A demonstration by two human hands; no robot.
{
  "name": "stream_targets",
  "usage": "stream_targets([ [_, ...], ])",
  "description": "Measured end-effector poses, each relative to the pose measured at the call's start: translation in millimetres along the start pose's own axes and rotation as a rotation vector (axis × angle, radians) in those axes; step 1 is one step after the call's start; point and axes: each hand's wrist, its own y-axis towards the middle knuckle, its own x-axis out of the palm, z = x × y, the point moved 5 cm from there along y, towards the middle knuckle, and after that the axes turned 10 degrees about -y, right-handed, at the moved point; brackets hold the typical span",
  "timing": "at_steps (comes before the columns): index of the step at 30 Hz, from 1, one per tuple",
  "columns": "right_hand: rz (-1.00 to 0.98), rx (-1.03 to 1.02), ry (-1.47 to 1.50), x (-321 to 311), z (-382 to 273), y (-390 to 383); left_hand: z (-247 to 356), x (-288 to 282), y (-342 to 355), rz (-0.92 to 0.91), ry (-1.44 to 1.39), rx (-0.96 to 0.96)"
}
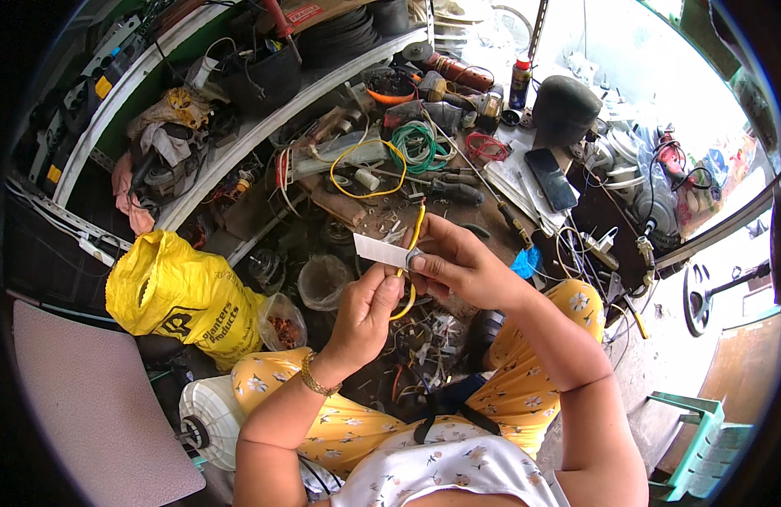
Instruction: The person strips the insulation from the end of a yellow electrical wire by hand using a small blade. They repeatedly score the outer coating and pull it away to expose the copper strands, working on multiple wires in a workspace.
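Observation:
In front of me, a thick yellow electrical wire (418, 225) runs upward between both hands, its lower part curving below them. My left hand (367, 314) is closed, pinching the wire between thumb and fingers. My right hand (458, 264) is closed around a flat, pale, blade-like piece (380, 252); its thumb presses on the dark end, against the wire. The piece sticks out to the left, above my left hand. What the curled right fingers grip behind the wire is partly hidden. A loop of thinner yellow wire (369, 193) lies on the cluttered bench beyond.
A yellow bag (183, 296) stands at left, beside a clear bag of copper-coloured scraps (282, 328). A clear plastic tub (324, 283) sits below the bench. Further back lie green wire coils (417, 145), power tools and a phone (551, 180). A green plastic stool (703, 439) is at right.

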Motion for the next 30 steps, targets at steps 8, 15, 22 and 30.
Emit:
stream_targets([
  [8, -0.021, 0.046, 0.067, 2.7, -2.8, -1.1, -3.6, -2.1, -2.8, 0.051, 0.008, 0.131],
  [15, -0.021, 0.001, 0.142, -3.2, 0.7, -1.6, 6.8, -0.7, -3.1, 0.010, 0.190, 0.174],
  [22, -0.039, 0.022, 0.161, -7.1, -1.3, -3.9, 8.6, -2.6, -4.4, -0.068, 0.151, 0.140],
  [30, -0.012, 0.018, 0.141, -12.5, -1.1, -3.2, 4.1, -3.7, -10.0, -0.112, 0.027, 0.087],
])
